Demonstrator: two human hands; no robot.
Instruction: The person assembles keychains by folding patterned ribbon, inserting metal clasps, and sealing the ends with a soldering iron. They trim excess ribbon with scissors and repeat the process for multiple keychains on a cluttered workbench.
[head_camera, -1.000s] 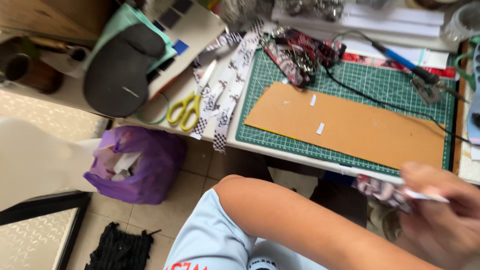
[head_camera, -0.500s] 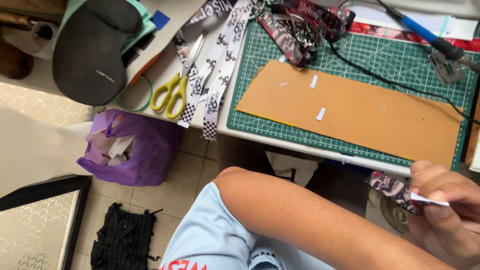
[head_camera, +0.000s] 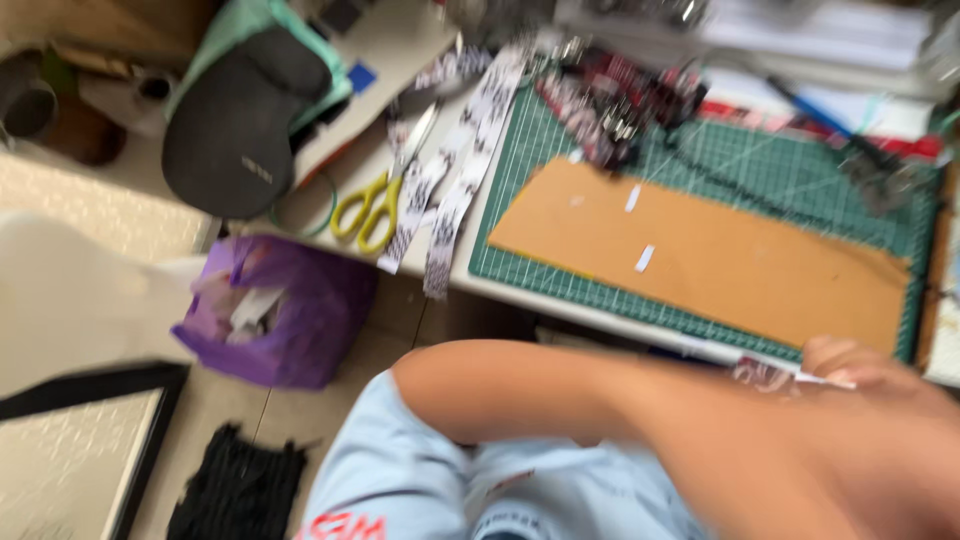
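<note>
Left hand (head_camera: 880, 385): at the lower right, just below the near edge of the tabletop (head_camera: 560, 300), fingers curled narrow and pinched on a small white strip (head_camera: 825, 380); a scrap of patterned ribbon (head_camera: 762, 373) shows just beside the knuckles. The picture is blurred here, so the exact grip cannot be told. Forearm bent at the elbow and laid across the lap, over the light blue shirt (head_camera: 400, 470), which keeps the strip close to the body and off the work surface.

Right hand: not in view.

Green cutting mat (head_camera: 800, 170): flat on the tabletop, carrying a long brown cardboard sheet (head_camera: 720, 260) set slantwise; two small white strips (head_camera: 644, 258) lie on the sheet, apart from each other, seemingly laid out for picking.

Patterned ribbons (head_camera: 450, 190): draped over the tabletop's edge, ends hanging free.

Yellow-handled scissors (head_camera: 375, 205): just left of the ribbons, within reach.

Purple bag (head_camera: 300, 310): on the floor under the edge, open-mouthed, holding paper scraps, placed as if to catch waste.
</note>
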